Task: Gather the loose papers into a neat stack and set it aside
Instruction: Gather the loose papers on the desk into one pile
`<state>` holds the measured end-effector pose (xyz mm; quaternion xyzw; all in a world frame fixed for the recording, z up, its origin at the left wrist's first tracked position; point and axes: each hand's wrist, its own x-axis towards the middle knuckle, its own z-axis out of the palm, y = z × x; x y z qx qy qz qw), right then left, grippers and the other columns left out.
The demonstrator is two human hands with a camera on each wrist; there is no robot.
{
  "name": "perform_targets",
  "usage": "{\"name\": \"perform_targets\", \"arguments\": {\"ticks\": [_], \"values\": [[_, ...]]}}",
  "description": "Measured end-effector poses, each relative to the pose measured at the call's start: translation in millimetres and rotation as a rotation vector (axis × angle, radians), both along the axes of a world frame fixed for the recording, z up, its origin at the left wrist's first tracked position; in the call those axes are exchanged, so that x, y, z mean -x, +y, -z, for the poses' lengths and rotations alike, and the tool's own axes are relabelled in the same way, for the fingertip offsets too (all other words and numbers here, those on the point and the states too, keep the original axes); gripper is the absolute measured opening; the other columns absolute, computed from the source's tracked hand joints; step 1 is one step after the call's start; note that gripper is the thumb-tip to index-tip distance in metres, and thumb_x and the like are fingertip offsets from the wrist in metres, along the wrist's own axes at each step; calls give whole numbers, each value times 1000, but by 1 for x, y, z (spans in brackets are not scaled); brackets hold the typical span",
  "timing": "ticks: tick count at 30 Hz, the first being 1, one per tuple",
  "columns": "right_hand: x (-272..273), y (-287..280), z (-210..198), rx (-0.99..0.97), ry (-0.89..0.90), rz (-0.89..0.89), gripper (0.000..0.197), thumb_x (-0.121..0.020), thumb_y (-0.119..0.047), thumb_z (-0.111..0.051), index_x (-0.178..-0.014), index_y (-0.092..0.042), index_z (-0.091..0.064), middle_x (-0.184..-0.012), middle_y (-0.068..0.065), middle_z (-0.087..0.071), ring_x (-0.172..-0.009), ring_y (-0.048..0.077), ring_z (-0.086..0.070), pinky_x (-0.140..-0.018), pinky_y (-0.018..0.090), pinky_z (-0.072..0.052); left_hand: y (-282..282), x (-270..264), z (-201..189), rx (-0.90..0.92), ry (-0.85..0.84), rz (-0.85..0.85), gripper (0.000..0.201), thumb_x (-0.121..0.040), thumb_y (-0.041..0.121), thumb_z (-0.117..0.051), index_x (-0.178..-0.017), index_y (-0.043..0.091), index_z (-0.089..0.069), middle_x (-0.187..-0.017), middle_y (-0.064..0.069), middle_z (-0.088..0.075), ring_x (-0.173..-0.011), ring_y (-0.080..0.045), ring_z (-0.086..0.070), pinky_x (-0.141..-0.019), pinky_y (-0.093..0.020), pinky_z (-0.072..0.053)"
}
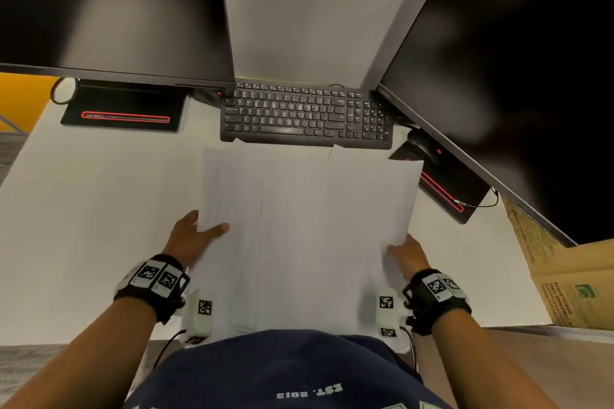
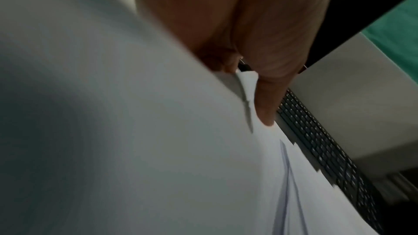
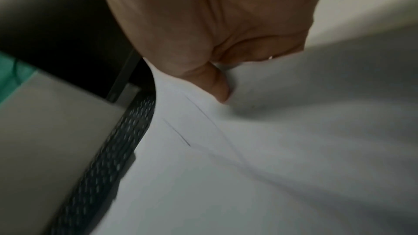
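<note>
Several white papers (image 1: 305,229) overlap in a loose spread on the white desk, between the keyboard and my body. My left hand (image 1: 196,232) pinches the left edge of the papers (image 2: 226,149), thumb on top and fingers beneath. My right hand (image 1: 407,252) grips the right edge of the papers (image 3: 226,167), thumb pressed on the top sheet and fingers under it. The sheets are uneven, with corners sticking out at the far side. The wrist views are blurred.
A black keyboard (image 1: 307,114) lies just beyond the papers. Two dark monitors (image 1: 113,10) (image 1: 518,76) stand left and right on black bases. A mouse (image 1: 423,143) sits at the right. A cardboard box (image 1: 571,279) stands at the desk's right end.
</note>
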<state>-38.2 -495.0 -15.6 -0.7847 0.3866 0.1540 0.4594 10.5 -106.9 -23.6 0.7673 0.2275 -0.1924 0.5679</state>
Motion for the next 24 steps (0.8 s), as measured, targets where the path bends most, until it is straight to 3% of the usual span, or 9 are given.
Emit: {"name": "perform_targets", "arguments": {"ticks": [4, 8, 11, 13, 16, 19, 20, 22, 24], "values": [[-10, -2, -6, -36, -63, 18, 40, -88, 4, -46, -128, 3, -49, -125, 23, -58, -96, 25, -52, -82, 31, -41, -7, -5, -5, -51, -82, 5, 48, -79, 20, -71, -121, 4, -55, -111, -8, -61, -96, -23, -57, -84, -32, -45], [-18, 3, -8, -85, 8, -73, 40, -90, -4, -49, -129, -2, -51, -123, 14, -60, -107, 30, -57, -98, 39, -45, -8, -11, -6, 5, -24, 35, 44, -77, 19, -73, -116, 4, -59, -106, -10, -62, -93, -26, -59, -82, -34, -46], [-22, 6, -13, -36, 48, -91, 37, -91, -5, -47, -128, 1, -51, -114, 14, -58, -98, 25, -51, -87, 32, -43, -5, -13, -6, 24, -60, -110, 44, -77, 20, -73, -115, 2, -60, -104, -12, -62, -90, -25, -59, -79, -33, -46], [-21, 4, -14, -33, 121, -179, 37, -91, -7, -48, -127, 1, -51, -115, 16, -59, -96, 26, -51, -84, 34, -46, 1, -17, -7, 26, -95, -224, 45, -78, 19, -73, -115, -1, -60, -103, -14, -62, -88, -25, -58, -76, -32, -46], [-19, 1, -8, -62, 116, -156, 38, -89, -7, -53, -127, -3, -52, -110, 12, -59, -95, 26, -54, -66, 29, -48, 8, -21, -8, 36, -74, -197, 44, -77, 20, -73, -115, 1, -59, -104, -15, -63, -85, -25, -59, -76, -33, -47], [-25, 13, -2, -102, -29, -51, 48, -87, -19, -61, -130, -8, -45, -122, 7, -57, -106, 26, -56, -91, 35, -47, 0, -17, -6, 36, 6, -22, 42, -76, 19, -74, -111, 1, -60, -101, -14, -64, -76, -20, -60, -66, -29, -49], [-27, 19, -2, -110, -61, -45, 47, -88, -22, -60, -130, -9, -43, -120, 4, -55, -105, 23, -54, -93, 34, -44, -4, -16, -5, 44, 36, 27, 41, -76, 18, -74, -111, 1, -60, -102, -14, -64, -76, -18, -60, -65, -28, -49], [-29, 20, 1, -64, -117, -8, 33, -93, -21, -52, -123, -10, -48, -111, 4, -52, -101, 20, -50, -92, 32, -41, -6, -15, -1, 83, 87, 70, 47, -73, 24, -77, -110, 1, -61, -105, -14, -67, -82, -20, -63, -74, -31, -51], [-28, 9, 3, 27, -175, 96, 14, -93, -16, -46, -98, -15, -59, -99, 11, -60, -89, 23, -53, -81, 33, -44, 1, -21, -1, 74, 79, -7, 66, -66, 41, -79, -118, 5, -61, -112, -12, -67, -95, -26, -65, -88, -38, -51]]}}
